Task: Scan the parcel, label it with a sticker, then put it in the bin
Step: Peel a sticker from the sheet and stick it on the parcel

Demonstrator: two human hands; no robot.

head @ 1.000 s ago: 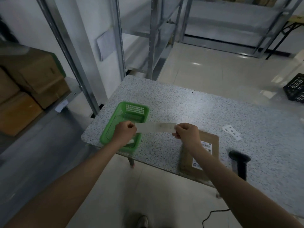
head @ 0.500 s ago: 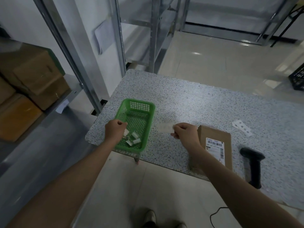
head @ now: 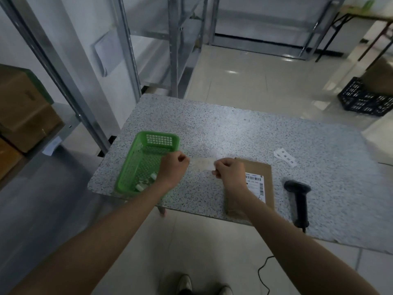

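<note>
A flat brown parcel (head: 266, 175) with a white barcode label lies at the front edge of the speckled table (head: 234, 133). Just left of it, above the table, both hands pinch a pale sticker strip (head: 203, 163): my left hand (head: 173, 170) holds its left end, my right hand (head: 228, 173) its right end. The right forearm covers part of the parcel. A black handheld scanner (head: 298, 199) lies to the right of the parcel, its cable dropping off the table.
A green plastic basket (head: 131, 167) with small paper scraps sits at the table's left front corner. Loose white sticker strips (head: 285, 157) lie behind the scanner. Metal shelving with cardboard boxes (head: 23, 116) stands left; a black crate (head: 365, 99) sits on the floor, far right.
My left hand had dropped to the green basket half a second ago; it is back at the strip's left end. The right hand kept its hold on the strip.
</note>
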